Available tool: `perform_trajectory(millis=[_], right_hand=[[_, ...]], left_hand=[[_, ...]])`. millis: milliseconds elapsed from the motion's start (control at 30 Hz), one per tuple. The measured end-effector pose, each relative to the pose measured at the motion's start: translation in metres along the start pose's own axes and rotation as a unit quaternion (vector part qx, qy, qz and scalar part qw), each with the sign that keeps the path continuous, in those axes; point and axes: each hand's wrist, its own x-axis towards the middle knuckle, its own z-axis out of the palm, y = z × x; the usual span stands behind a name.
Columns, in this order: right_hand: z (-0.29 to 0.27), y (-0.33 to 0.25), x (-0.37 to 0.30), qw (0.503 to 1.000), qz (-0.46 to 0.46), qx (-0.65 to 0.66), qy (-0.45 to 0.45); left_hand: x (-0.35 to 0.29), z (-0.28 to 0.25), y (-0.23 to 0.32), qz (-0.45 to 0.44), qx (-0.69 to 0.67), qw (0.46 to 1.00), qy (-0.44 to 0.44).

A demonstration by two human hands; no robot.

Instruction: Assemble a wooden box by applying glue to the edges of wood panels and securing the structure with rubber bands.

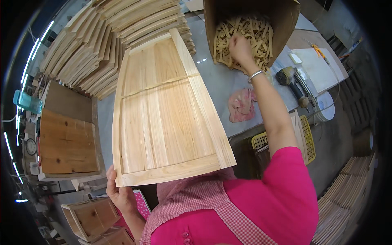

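Observation:
A pale wooden frame panel (161, 114) lies tilted in front of me, its near end over the table's edge by my apron. Across its middle runs a thin tan band (159, 85). My left hand (120, 194) grips the near left corner, fingers at the side and beneath. At the far right, my right hand (241, 50) reaches into a cardboard box (281, 24) tipped toward me. Its fingers are curled among a heap of tan rubber bands (261, 38); whatever they pinch is hidden.
Stacked wooden panels (87, 49) rise behind and left of the panel. A pink cloth (241, 105) lies on the grey table (212, 81), with a power tool (293, 85) farther right. A yellow basket (307, 139) and a white bucket (325, 107) stand beyond my right arm. Wooden boxes (67, 143) are at left.

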Motion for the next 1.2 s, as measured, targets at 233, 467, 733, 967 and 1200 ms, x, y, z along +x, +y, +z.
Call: perform_trajectory(millis=[233, 467, 733, 967, 1200], right_hand=[[-0.044, -0.025, 0.067, 0.994, -0.088, 0.032, 0.063], [-0.073, -0.04, 0.034, 0.998, -0.033, -0.008, -0.048], [-0.118, -0.107, -0.017, 0.978, -0.131, 0.147, -0.065], [-0.134, -0.082, -0.148, 0.961, -0.15, 0.172, -0.155], [-0.14, -0.01, -0.226, 0.966, -0.221, 0.086, -0.105]], left_hand=[[0.006, 0.005, 0.003, -0.004, 0.025, 0.999, 0.031], [0.002, 0.014, 0.018, 0.001, 0.043, 0.999, -0.016], [0.014, 0.019, 0.018, -0.018, -0.187, 0.982, 0.022], [-0.042, -0.05, -0.067, -0.111, 0.199, 0.972, -0.056], [-0.06, -0.029, -0.108, -0.081, 0.412, 0.885, -0.2]])
